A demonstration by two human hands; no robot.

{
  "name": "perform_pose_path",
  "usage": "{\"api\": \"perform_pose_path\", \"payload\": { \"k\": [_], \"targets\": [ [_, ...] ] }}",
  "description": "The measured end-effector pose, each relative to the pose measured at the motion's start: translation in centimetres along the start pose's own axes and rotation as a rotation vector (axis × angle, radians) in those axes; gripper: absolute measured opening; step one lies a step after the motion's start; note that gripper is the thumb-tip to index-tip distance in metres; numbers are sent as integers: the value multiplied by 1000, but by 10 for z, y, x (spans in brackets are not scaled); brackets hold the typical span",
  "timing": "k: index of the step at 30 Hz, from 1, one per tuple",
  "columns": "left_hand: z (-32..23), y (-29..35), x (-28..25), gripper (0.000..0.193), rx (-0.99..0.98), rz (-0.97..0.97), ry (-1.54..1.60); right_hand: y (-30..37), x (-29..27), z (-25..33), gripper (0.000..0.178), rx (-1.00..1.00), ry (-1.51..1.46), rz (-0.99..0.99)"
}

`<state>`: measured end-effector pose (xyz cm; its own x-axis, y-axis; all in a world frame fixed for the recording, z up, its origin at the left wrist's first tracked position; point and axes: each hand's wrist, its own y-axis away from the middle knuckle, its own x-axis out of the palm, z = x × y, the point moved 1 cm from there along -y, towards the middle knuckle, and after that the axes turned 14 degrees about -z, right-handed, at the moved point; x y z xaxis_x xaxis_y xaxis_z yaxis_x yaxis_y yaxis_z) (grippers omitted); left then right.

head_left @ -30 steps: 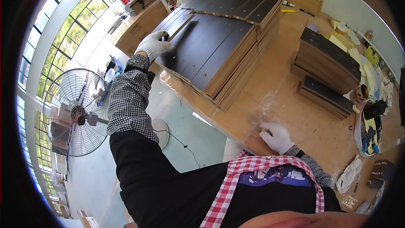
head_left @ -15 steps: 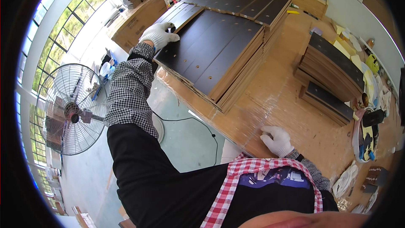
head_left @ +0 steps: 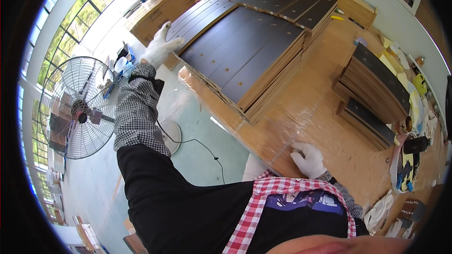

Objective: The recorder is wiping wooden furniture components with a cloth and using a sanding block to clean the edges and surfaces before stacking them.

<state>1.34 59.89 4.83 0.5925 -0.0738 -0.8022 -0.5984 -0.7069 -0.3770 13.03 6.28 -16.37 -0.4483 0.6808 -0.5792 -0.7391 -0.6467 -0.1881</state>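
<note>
My left hand (head_left: pixel 162 47), in a white glove, reaches out beside the left edge of the stacked dark panels (head_left: pixel 245 42). Its fingers are spread and nothing is in them. These long, narrow panels have black tops, brown edges and small holes, and lie side by side in layered piles. Along the left, a strip of panels (head_left: pixel 200 19) lies close to my left fingertips. My right hand (head_left: pixel 308 160), also gloved, rests on the brown tabletop (head_left: pixel 278 134) near its front edge. Its fingers bend loosely with a gap between them, and I see nothing held.
Two smaller stacks of curved dark boards (head_left: pixel 374 80) stand on the table's right side. A yellow object (head_left: pixel 337 18) lies beyond the big stack. Bags, cloths and a round container (head_left: pixel 402 169) crowd the right edge. A large fan (head_left: pixel 81 110) stands on the floor at left.
My left hand has come off the panels' left edge and moved left, its fingers opening out. My right hand stays on the table. The view has shifted slightly.
</note>
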Motion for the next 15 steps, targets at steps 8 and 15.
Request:
{"api": "perform_pose_path", "payload": {
  "k": [8,15],
  "targets": [
    [10,32,24,98,-73,-99,112,-4,1,-9,28,-23,6,-19],
    [61,38,42,95,-191,-364,270,6,5,-10,27,-43,-26,-23]
  ]
}}
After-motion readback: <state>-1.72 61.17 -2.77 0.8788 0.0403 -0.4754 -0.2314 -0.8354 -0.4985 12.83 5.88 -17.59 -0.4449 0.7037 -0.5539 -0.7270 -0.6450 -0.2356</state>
